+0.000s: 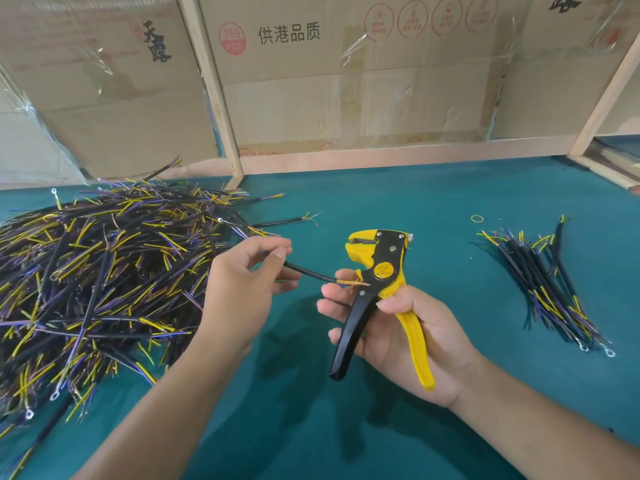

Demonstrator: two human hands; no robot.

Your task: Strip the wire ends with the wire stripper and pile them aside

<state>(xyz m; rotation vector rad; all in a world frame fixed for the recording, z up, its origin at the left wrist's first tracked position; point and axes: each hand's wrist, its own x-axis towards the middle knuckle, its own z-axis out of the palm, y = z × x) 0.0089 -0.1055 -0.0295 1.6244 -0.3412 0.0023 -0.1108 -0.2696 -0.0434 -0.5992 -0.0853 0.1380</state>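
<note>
My right hand (405,337) grips a yellow and black wire stripper (381,292) by its handles, jaws pointing up and left. My left hand (242,282) pinches a black sheathed wire (308,271) between thumb and fingers. The wire's frayed yellow and copper end (351,283) lies against the stripper's body, just above my right fingertips. A large heap of black wires with yellow and purple cores (97,278) covers the table's left side. A small neat pile of similar wires (547,285) lies at the right.
The table is covered in teal cloth (311,410). Cardboard boxes (346,81) and wooden frame posts (214,91) stand along the back edge. A small yellow rubber band (477,218) lies near the right pile.
</note>
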